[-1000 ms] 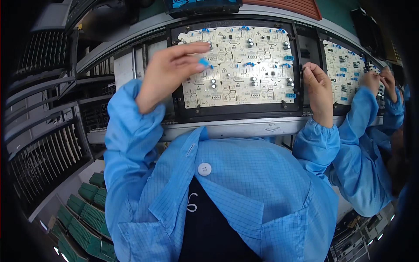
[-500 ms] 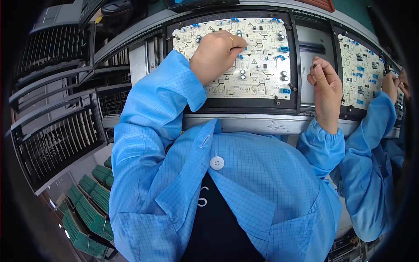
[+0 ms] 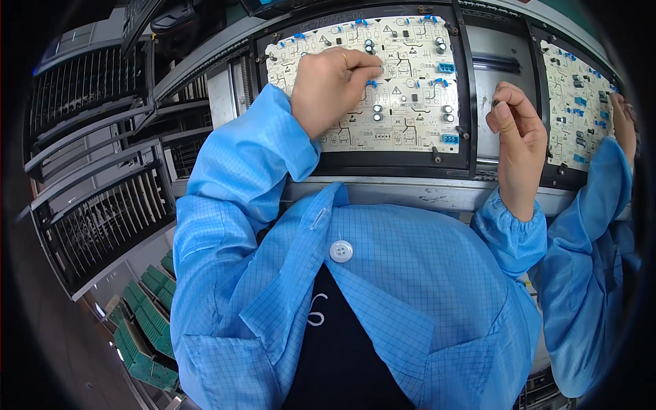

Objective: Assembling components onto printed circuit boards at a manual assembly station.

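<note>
A white circuit board (image 3: 410, 123) lies in a black frame (image 3: 383, 162) in front of me. Blue parts, black-and-white round capacitors and blue connectors (image 3: 445, 68) stand on it. Over the middle of the board, my left hand (image 3: 329, 89) is closed in a pinch with its fingertips low above the surface; whatever sits between them is too small to make out. My right hand (image 3: 521, 133) is raised to the right of the board, over the gap beside its frame. Thumb and forefinger there pinch a small dark component (image 3: 495, 103).
A second white board (image 3: 562, 113) sits in a frame to the right, where another person's hand (image 3: 622, 126) reaches over it. Metal rails (image 3: 410, 191) run along the near edge. Black slotted racks (image 3: 102, 225) stand at left, with green slotted trays (image 3: 147, 314) below.
My left hand stays over the board's middle, its fingertips slightly shifted. The right hand sits a little farther right, still pinching the dark component. The other person's hand has moved over their board.
</note>
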A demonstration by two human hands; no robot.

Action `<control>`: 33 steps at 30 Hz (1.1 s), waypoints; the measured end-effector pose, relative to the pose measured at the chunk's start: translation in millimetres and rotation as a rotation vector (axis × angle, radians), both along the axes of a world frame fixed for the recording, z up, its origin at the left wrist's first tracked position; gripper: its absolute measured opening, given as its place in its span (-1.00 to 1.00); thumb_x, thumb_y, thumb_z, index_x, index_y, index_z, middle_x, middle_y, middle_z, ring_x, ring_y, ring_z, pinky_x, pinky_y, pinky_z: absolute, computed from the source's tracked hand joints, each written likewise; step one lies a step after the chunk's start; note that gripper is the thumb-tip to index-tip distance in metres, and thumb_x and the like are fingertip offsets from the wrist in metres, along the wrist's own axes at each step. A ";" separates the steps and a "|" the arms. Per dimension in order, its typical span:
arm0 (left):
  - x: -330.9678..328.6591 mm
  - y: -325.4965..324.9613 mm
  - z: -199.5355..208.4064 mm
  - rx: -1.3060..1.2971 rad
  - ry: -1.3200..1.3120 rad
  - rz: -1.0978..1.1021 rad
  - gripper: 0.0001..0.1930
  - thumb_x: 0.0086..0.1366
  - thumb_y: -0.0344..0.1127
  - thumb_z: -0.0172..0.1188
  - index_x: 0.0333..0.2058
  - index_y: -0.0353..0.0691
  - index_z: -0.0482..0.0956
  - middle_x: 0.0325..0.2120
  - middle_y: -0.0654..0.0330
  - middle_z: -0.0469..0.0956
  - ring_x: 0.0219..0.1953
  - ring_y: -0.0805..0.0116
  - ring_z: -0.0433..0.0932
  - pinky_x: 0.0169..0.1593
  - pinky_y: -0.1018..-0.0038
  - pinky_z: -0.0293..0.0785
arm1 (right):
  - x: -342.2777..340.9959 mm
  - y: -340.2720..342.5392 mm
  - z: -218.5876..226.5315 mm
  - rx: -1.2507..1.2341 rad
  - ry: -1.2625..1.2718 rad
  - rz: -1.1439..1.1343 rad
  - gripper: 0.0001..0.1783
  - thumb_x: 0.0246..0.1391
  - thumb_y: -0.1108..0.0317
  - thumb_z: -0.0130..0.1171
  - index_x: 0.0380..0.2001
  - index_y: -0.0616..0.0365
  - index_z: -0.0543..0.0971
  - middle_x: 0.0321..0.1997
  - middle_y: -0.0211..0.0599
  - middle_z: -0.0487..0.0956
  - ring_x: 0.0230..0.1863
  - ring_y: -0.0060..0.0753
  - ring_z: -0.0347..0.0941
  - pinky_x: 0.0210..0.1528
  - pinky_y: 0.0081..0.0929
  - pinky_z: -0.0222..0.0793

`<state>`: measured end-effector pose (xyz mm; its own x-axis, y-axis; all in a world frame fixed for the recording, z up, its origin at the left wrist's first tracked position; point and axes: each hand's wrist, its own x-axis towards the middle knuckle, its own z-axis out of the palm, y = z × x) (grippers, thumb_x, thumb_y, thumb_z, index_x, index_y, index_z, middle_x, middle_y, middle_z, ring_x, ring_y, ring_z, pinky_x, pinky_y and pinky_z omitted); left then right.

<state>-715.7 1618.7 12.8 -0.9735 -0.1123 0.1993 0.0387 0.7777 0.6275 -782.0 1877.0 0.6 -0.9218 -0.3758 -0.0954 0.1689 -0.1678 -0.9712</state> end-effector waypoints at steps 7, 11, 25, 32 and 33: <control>-24.7 -21.2 4.1 0.278 -0.425 0.163 -0.81 -0.06 -0.33 0.44 -0.55 -0.32 0.64 -0.64 0.13 0.59 -0.59 0.46 0.53 -0.48 0.55 0.45 | 2.6 3.6 -0.7 0.002 0.054 0.018 -0.83 0.17 0.37 0.13 -0.22 0.23 0.52 -0.16 -0.42 0.42 -0.40 -0.66 0.16 -0.30 -0.66 0.12; -40.7 -26.0 11.3 0.137 -0.664 0.113 -0.73 -0.15 -0.24 0.51 -0.62 -0.30 0.61 -0.71 0.16 0.53 -0.64 0.46 0.46 -0.52 0.48 0.39 | 3.6 4.5 2.2 -0.006 0.053 0.000 -0.84 0.18 0.39 0.10 -0.23 0.25 0.51 -0.10 -0.37 0.41 -0.39 -0.64 0.16 -0.31 -0.66 0.11; -55.3 -20.3 24.4 -0.057 -0.807 0.078 -0.68 -0.11 -0.23 0.49 -0.63 -0.32 0.53 -0.73 0.19 0.49 -0.66 0.44 0.42 -0.56 0.43 0.34 | 1.7 -2.7 10.3 -0.070 0.100 0.000 -0.90 0.18 0.48 0.04 -0.27 0.29 0.46 -0.02 -0.29 0.39 -0.40 -0.64 0.19 -0.36 -0.65 0.11; -49.0 -44.8 44.2 -0.019 -0.147 0.105 -0.75 0.14 -0.23 0.26 -0.47 -0.35 0.56 -0.53 -0.02 0.59 -0.47 0.12 0.59 -0.34 0.30 0.47 | 19.2 27.6 13.6 -0.136 0.038 -0.055 -0.88 0.28 0.42 -0.04 -0.16 0.18 0.40 -0.37 -0.31 0.48 -0.45 -0.64 0.28 -0.42 -0.72 0.19; -57.9 -63.5 43.3 -0.232 0.069 0.176 -0.80 0.20 -0.30 0.18 -0.40 -0.38 0.56 -0.52 -0.07 0.58 -0.46 0.09 0.60 -0.33 0.28 0.49 | 21.8 30.0 13.5 -0.124 0.037 -0.052 -0.87 0.28 0.39 -0.04 -0.15 0.16 0.39 -0.41 -0.31 0.49 -0.47 -0.65 0.30 -0.43 -0.73 0.21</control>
<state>-773.6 1555.1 56.1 -0.9261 -0.2223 0.3047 -0.0732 0.8985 0.4328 -760.2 1907.0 14.1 -0.9424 -0.3340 -0.0171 0.1215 -0.2942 -0.9480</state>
